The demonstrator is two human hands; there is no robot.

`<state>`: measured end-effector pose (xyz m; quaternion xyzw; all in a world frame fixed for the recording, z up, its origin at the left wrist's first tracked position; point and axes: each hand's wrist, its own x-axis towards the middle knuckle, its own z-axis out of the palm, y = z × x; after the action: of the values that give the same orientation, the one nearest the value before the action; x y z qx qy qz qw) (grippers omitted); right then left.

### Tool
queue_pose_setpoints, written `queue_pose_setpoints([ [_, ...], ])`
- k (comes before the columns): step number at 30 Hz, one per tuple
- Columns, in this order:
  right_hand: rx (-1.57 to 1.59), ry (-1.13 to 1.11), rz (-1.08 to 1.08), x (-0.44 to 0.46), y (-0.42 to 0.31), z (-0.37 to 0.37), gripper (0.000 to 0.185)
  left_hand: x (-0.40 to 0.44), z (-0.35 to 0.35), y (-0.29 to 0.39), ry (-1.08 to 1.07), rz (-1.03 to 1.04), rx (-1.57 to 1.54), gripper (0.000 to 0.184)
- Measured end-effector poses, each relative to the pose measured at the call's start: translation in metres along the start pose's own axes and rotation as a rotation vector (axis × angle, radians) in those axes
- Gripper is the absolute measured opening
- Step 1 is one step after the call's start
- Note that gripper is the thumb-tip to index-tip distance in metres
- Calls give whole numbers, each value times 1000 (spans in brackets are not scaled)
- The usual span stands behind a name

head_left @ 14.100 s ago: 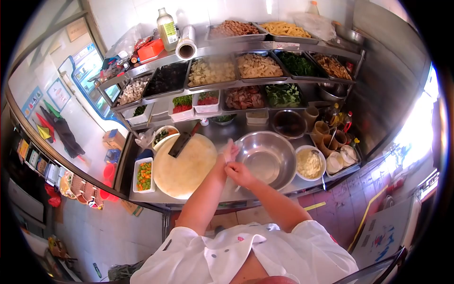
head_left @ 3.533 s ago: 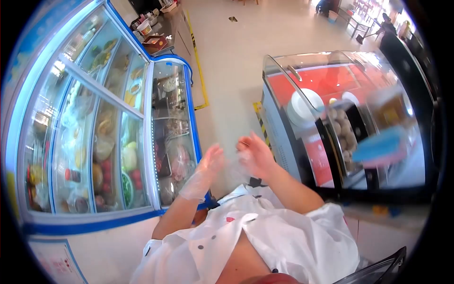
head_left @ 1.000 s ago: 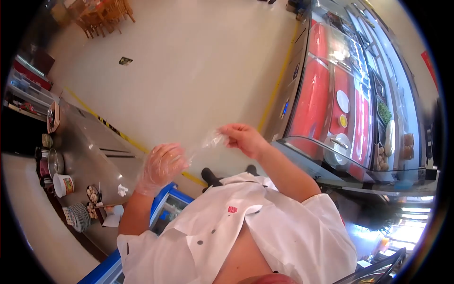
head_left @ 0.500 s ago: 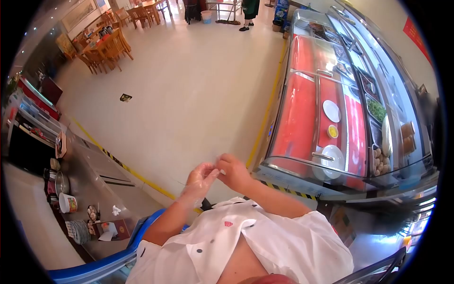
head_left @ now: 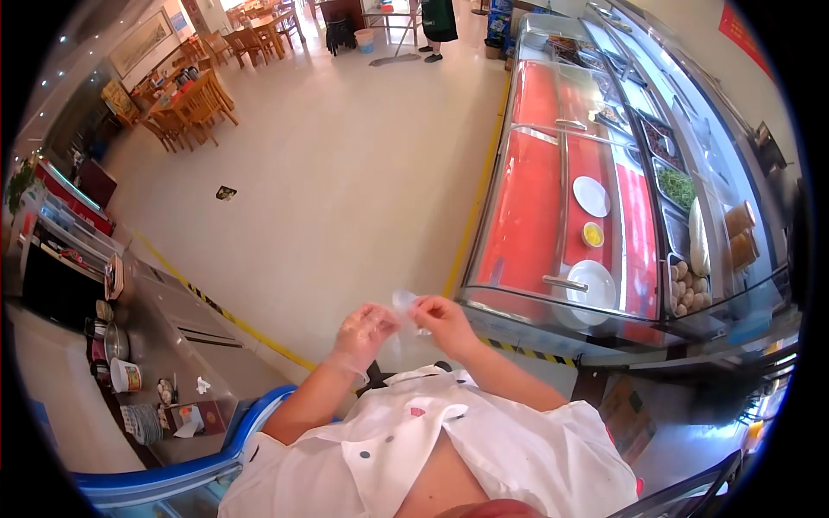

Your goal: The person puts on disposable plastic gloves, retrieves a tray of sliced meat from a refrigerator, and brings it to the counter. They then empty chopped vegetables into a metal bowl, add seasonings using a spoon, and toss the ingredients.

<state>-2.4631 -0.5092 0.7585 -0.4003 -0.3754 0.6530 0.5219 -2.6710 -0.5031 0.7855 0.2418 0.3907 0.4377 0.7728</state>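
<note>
My left hand [head_left: 366, 330], covered by a loose clear plastic glove, is in front of my chest with its fingers bent and pinched together. Facing it is my bare right hand [head_left: 442, 322], thumb and fingers closed on a second thin, see-through plastic glove [head_left: 402, 300]. This film stands up between the two hands, and the left fingertips grip its near side. Its lower part is faint against the floor.
To the right runs a glass display case [head_left: 525, 198] with plates, greens and eggs. A steel counter [head_left: 186, 332] at left bears a white tub [head_left: 126, 375] and stacked plates [head_left: 143, 423]. A blue-rimmed glass-sided unit [head_left: 233, 445] is near my left elbow. Farther off, a person [head_left: 439, 22] stands near a mop.
My hands have moved slightly apart, and the clear glove now shows spread between them. The view has shifted a little, and the distant person and mop have moved.
</note>
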Motion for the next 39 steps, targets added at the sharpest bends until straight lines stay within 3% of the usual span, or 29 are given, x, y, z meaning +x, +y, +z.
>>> queue_pose_setpoints([
  [4, 123, 253, -15, -6, -38, 16, 14, 2, 12, 27, -155, 117, -162, 12],
  [6, -1, 256, -188, -5, -73, 33, 16, -3, 29, 57, -267, 178, -90, 10],
  [8, -75, 240, -344, -7, -109, 46, 14, -30, 76, 99, -205, 221, 287, 13],
  [11, -193, 184, -625, -7, -160, 72, 12, -47, 115, 143, -192, 623, 809, 18],
  [14, -437, 99, -869, -15, -178, 92, 14, -61, 113, 173, -149, 906, 1042, 23],
  [18, -517, 82, -958, -11, -188, 115, 15, -63, 101, 199, -59, 1054, 1154, 23],
  [20, -496, 89, -970, -5, -186, 126, 14, -61, 92, 213, -35, 1132, 1223, 23],
  [23, -568, 160, -942, 5, -180, 137, 14, -50, 78, 219, -5, 1084, 1084, 22],
  [27, -803, 275, -863, 30, -154, 133, 15, -28, 61, 201, 117, 879, 936, 21],
  [29, -970, 345, -660, 34, -156, 136, 14, -9, 55, 191, 180, 843, 1013, 20],
  [33, -989, 391, -362, 21, -132, 135, 14, 30, 37, 163, 225, 1011, 1226, 19],
  [36, -975, 283, -542, 30, -102, 130, 16, 45, 31, 146, 198, 1132, 1281, 21],
  [39, -761, 233, -330, 52, -71, 115, 18, 41, 38, 137, 104, 1151, 1242, 21],
])
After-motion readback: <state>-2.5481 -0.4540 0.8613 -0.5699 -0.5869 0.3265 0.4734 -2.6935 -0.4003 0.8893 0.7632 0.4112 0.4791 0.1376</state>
